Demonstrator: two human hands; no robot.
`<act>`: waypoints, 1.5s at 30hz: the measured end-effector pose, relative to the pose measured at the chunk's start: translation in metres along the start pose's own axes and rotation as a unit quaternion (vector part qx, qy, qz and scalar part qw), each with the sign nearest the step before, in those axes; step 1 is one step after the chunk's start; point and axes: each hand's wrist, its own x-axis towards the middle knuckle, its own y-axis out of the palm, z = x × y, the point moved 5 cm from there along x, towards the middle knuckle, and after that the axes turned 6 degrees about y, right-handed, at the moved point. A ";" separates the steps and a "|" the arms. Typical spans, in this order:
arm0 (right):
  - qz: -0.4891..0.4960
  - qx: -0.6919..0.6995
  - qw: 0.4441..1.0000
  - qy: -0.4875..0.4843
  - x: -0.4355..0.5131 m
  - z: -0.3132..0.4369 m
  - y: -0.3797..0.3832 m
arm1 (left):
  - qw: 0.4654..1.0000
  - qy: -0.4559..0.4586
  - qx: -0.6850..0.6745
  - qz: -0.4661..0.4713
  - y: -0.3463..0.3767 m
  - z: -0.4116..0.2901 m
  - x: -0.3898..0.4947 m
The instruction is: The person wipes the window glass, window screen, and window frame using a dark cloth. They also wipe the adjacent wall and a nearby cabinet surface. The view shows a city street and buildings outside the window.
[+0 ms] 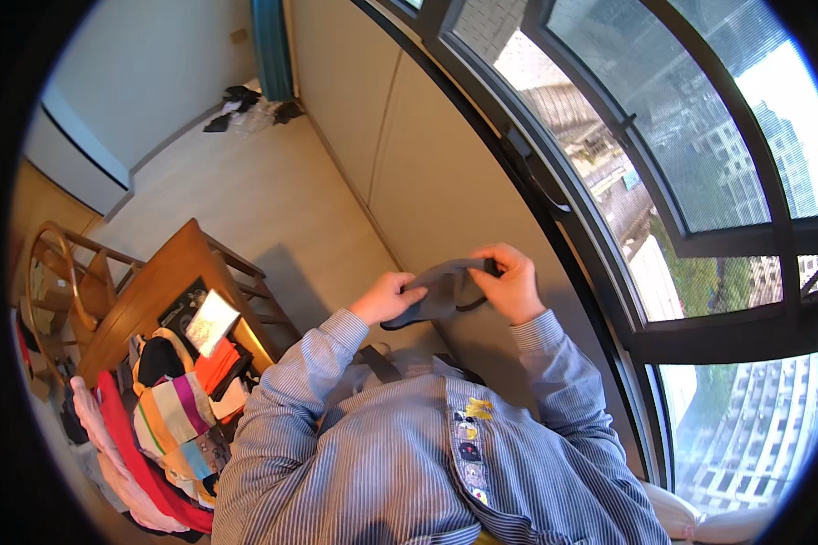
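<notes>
Both of my hands hold a grey cloth item (437, 294), shaped like a cap or visor, in front of my chest. My left hand (387, 298) pinches its near left side, thumb on top. At the other end, my right hand (509, 281) grips a black end piece between thumb and fingers. A dark band curves below the right side of the cloth, and a dark edge runs along its lower left. The cloth is stretched between the hands, over the floor beside the window wall. Its underside is hidden.
At left stands a wooden table (143, 293) bearing folded clothes (174, 419), an orange-red piece (217, 364) and a shiny packet (211, 323). A wooden chair (85, 293) is behind it. Dark-framed windows (716, 340) line the right. Bags and dark cloth (249, 112) lie in the far corner.
</notes>
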 end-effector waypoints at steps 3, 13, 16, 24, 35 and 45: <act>0.018 -0.164 0.977 -0.137 -0.026 0.011 0.014 | 0.935 -0.136 -0.318 -0.076 0.027 0.022 0.008; 0.158 -0.256 0.949 -0.092 -0.086 -0.029 0.023 | 0.777 -0.105 -0.619 -0.041 0.096 0.006 0.011; 0.151 -0.197 0.962 -0.114 -0.099 -0.028 -0.006 | 0.832 -0.079 -0.537 -0.116 0.115 0.006 0.012; -0.045 -0.305 0.929 -0.206 -0.157 -0.020 -0.182 | 0.899 0.266 -0.090 -0.337 0.179 -0.031 0.077; -0.031 -0.373 0.886 -0.274 -0.242 -0.094 -0.262 | 0.946 0.288 0.021 -0.148 0.484 -0.032 -0.032; 0.069 -0.381 0.894 -0.227 -0.240 -0.110 -0.255 | 0.909 0.407 0.050 -0.077 0.571 -0.008 -0.064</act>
